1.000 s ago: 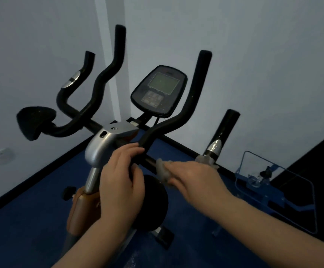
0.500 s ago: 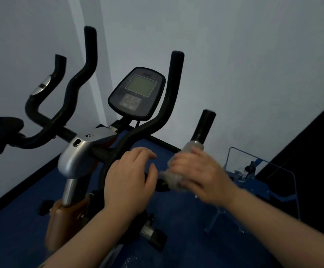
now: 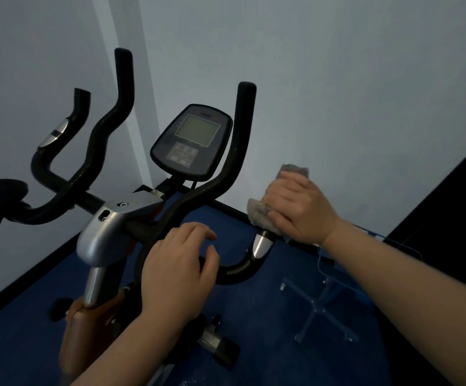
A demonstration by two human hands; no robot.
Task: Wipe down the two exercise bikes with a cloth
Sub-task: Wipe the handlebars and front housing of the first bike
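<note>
While the right hand [image 3: 300, 208] wraps a grey cloth [image 3: 259, 214] around the bike's right grip, its fingers closed on cloth and bar together, the left hand [image 3: 177, 270] rests on the low curve of the handlebar [image 3: 234, 270], fingers loosely curled over it, steadying the frame. Judging by this, the step in hand is wiping that grip; next would come a firm stroke along the bar, then the console [image 3: 191, 143]. Bars are matte black foam, bent in S-curves; a chrome sensor [image 3: 261, 245] sits just below the cloth. Glossy screen, brushed-silver stem clamp [image 3: 109, 232], soft crumpled cloth.
</note>
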